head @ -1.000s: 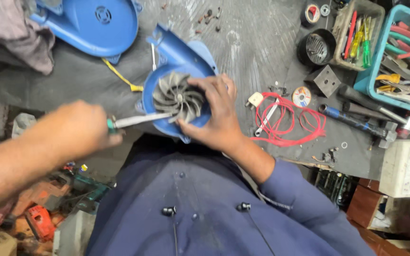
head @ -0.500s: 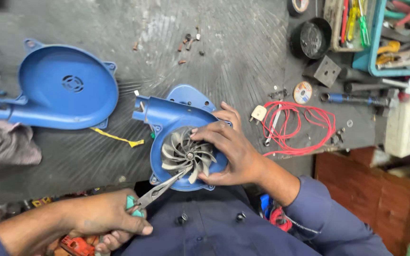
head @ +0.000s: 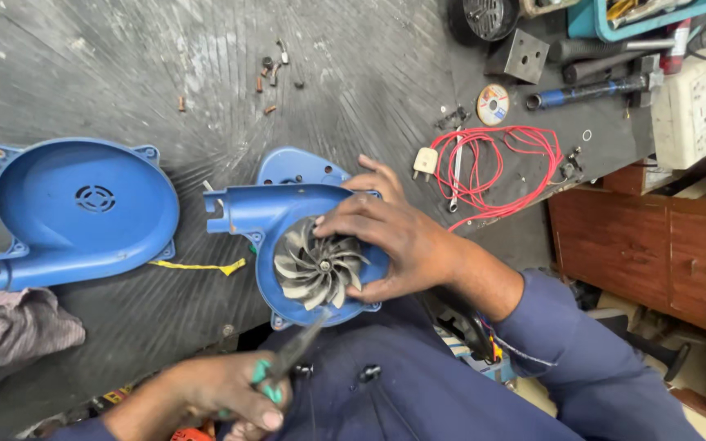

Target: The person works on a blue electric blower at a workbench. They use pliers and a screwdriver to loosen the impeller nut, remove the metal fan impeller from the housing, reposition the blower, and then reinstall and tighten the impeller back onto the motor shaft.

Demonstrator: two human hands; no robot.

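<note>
Blower housing (head: 288, 216), blue, with grey fan wheel (head: 318, 265): on the desk (head: 124, 73), near edge. Right hand (head: 390, 237): over housing, fingers clamped on wheel rim. Left hand (head: 214, 396): below housing, fingers closed on green-handled pliers (head: 288, 359), tip at housing's lower edge. Blue cover (head: 83, 208): left of housing. Red wire (head: 492, 167): right of housing.

The person wears a dark navy-blue work shirt (head: 418, 392) with small dark round buttons down its front, filling the lower middle of the frame. A long sleeve (head: 582, 351) of the same cloth covers one arm at lower right, ending above the wrist. Both hands are bare.
</note>
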